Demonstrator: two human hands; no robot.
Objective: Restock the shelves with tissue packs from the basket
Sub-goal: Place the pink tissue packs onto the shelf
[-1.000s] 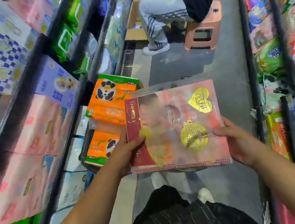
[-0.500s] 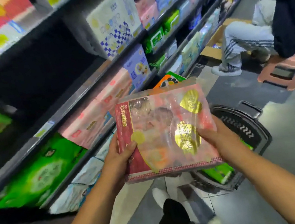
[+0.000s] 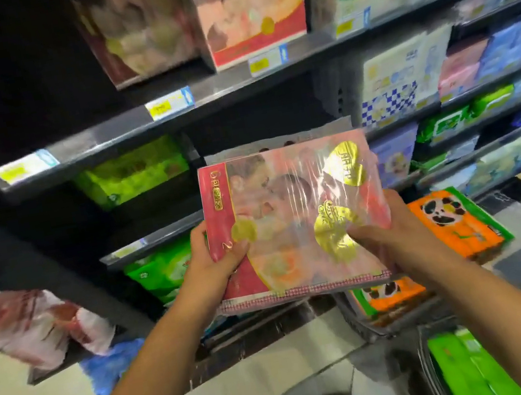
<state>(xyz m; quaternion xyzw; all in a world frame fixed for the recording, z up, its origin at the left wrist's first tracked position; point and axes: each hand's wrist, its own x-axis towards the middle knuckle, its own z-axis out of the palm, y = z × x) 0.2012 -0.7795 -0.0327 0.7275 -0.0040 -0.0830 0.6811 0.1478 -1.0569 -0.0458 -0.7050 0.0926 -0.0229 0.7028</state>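
I hold a flat red and pink tissue pack [image 3: 293, 212] with gold heart stickers in front of the dark shelves [image 3: 232, 84]. My left hand [image 3: 210, 265] grips its left edge, thumb on the front. My right hand [image 3: 387, 234] grips its right lower edge, thumb across the gold sticker. Packs with the same red design [image 3: 250, 7] stand on the upper shelf. The black basket [image 3: 429, 373] sits at lower right with green packs [image 3: 467, 369] in it.
Orange panda packs [image 3: 458, 221] lie in a second basket right of my hands. Green packs [image 3: 132, 171] fill the middle shelves, blue and checkered packs [image 3: 399, 82] the right. A dark gap opens on the shelf behind the held pack. Pale floor tiles lie below.
My view has swung left and up toward the shelves. The pack has risen with both hands still on it, and the upper shelf with matching packs has come into view.
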